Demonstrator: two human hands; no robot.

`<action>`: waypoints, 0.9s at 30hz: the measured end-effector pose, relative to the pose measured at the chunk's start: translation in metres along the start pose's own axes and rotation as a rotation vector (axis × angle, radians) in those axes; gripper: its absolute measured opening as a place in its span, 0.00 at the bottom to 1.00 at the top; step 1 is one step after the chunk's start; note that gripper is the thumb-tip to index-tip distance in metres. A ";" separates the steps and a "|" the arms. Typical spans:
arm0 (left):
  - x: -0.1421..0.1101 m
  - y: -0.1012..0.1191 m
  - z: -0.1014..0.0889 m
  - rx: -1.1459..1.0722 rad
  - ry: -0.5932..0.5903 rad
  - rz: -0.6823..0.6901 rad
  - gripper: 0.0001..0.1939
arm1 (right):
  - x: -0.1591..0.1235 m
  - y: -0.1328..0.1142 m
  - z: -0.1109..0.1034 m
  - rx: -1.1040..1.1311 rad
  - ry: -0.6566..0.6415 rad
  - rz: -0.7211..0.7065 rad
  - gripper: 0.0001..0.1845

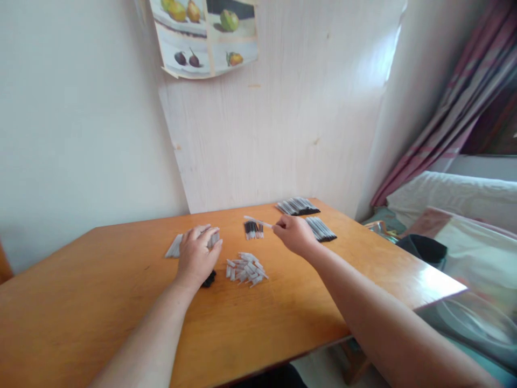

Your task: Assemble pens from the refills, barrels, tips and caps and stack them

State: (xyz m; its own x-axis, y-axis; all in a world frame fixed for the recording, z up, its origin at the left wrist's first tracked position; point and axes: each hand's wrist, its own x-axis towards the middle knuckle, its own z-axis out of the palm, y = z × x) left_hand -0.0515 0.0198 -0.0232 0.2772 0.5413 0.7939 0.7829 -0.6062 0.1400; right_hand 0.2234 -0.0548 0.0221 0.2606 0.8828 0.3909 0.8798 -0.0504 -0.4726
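My right hand [297, 234] is closed on one end of a slim translucent pen barrel [257, 221], which points left above the table. My left hand [198, 253] has its fingers apart over a row of clear tubes [173, 248] and partly hides them. Small black pieces [209, 279], perhaps caps, lie beside the left wrist. Between my hands is a loose heap of short whitish plastic pieces [246, 268]. Just beyond that heap lies a row of thin dark sticks [253, 230] that look like pen refills.
Two groups of pens with black ends, a far one [297, 206] and a nearer one [323, 230], lie at the back right of the wooden table [121, 302]. A board [278, 134] with fruit pictures stands behind. A dark bin [422, 250] is off the right edge.
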 end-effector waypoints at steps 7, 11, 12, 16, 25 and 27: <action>0.002 -0.006 0.001 0.019 0.022 -0.030 0.15 | 0.003 0.084 -0.031 -0.182 0.158 0.335 0.19; 0.001 -0.008 0.002 0.017 0.010 -0.012 0.16 | -0.006 0.103 -0.028 -0.245 0.131 0.423 0.21; 0.001 -0.010 0.003 0.019 0.005 -0.012 0.16 | -0.008 0.106 -0.025 -0.251 0.121 0.433 0.22; -0.001 -0.016 0.004 0.035 0.006 -0.021 0.16 | -0.013 0.112 -0.017 -0.276 0.097 0.449 0.22; -0.001 -0.019 0.005 0.055 -0.025 -0.043 0.16 | -0.013 0.125 -0.016 -0.325 0.085 0.503 0.21; -0.001 -0.019 0.005 0.055 -0.031 -0.052 0.16 | -0.012 0.125 -0.015 -0.329 0.075 0.512 0.21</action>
State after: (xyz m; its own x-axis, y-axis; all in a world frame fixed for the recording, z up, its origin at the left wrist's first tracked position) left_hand -0.0639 0.0339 -0.0298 0.2524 0.5895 0.7673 0.8255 -0.5449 0.1471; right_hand 0.3366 -0.0790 -0.0298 0.6997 0.6735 0.2384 0.7087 -0.6120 -0.3511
